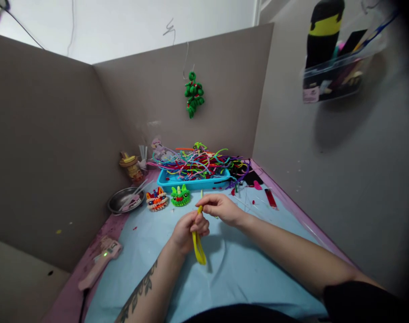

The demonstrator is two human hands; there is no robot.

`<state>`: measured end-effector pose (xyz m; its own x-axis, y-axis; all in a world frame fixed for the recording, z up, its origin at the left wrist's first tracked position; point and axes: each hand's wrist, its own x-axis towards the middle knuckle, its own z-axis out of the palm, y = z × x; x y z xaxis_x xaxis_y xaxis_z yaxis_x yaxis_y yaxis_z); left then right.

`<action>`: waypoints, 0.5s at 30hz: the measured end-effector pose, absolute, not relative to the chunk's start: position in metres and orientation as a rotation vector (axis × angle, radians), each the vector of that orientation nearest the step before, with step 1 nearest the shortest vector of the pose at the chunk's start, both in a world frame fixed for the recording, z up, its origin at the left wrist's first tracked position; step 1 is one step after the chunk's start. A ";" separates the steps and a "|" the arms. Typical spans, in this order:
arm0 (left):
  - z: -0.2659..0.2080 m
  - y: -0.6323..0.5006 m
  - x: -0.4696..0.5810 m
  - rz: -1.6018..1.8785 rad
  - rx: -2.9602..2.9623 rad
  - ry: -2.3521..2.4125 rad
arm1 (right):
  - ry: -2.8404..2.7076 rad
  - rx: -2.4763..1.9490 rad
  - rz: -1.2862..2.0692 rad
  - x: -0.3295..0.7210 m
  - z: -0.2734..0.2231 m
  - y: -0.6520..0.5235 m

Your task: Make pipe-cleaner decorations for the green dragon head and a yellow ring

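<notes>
A bundle of yellow pipe cleaners [199, 251] hangs in a folded loop below my left hand [190, 229], whose fingers are wrapped round it. My right hand [221, 208] is just above, its thumb and fingers pinching at the upper end of the same yellow bundle. Both hands are held over the middle of the blue table cover [244, 269]. Beyond them sit a green pipe-cleaner animal head [180, 196] with round eyes and an orange and white one [157, 200].
A blue tray [194, 183] heaped with colourful pipe cleaners [200, 162] stands at the back. On the left are a metal bowl [118, 202] and a pink glue gun [101, 264] with a cord. Grey partitions [224, 80] enclose the table; a bin of tools [335, 76] hangs right.
</notes>
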<state>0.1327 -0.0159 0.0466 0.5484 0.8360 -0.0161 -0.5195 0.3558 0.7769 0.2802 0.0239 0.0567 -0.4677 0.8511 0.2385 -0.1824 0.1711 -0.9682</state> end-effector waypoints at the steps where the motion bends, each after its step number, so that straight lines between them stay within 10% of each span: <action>1: 0.046 -0.016 0.133 0.910 0.794 0.441 | -1.559 -0.657 1.445 0.280 0.058 0.023; 15: 0.034 -0.010 0.135 0.988 1.100 0.793 | -1.603 -0.764 1.292 0.280 0.054 0.026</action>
